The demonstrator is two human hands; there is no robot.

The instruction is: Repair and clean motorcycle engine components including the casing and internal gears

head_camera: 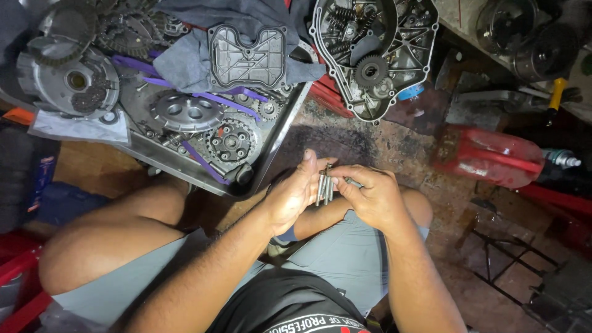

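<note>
A small bundle of long metal bolts (325,185) stands upright between my two hands, low in the middle of the head view. My left hand (293,194) cups the bundle from the left, fingers pointing up. From the right, my right hand (372,196) pinches the same bolts with its fingertips. Both hands hover above my bent knees, just in front of a metal tray (279,137). The lower ends of the bolts are hidden by my fingers.
The tray holds clutch plates, gears (230,142), a round pressure plate (185,111), purple strips and a rectangular metal cover (248,57) on grey cloth. An open engine side cover (373,52) lies beyond. A red plastic bottle (490,156) rests on the right.
</note>
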